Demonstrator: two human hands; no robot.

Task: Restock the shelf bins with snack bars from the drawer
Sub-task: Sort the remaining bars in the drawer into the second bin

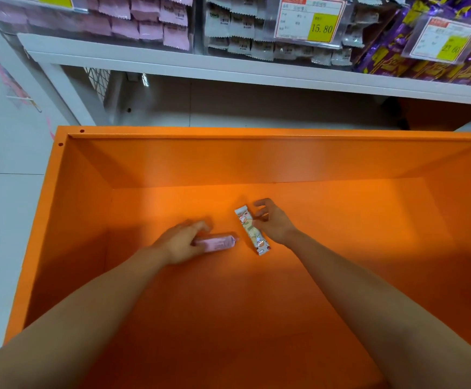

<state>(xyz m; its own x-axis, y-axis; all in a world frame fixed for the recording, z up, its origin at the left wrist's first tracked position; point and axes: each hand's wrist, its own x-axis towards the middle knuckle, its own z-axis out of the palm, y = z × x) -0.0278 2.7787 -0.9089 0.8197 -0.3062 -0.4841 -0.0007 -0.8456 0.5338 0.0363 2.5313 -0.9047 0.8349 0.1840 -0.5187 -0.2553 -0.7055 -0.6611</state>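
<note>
Two hands (182,242) (270,224), pink bar (218,242) partly covered

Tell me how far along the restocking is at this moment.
Nearly done: the orange drawer shows only two bars, and the shelf bins look well filled. In hand: the left hand grips the pink bar; the right hand touches the white bar, grasp unclear. Left: lift both into bins.

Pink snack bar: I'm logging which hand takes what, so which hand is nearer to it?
Left. The left hand grips the pink snack bar at its left end. The right hand is apart from it, off to its right, beside the white snack bar.
</note>
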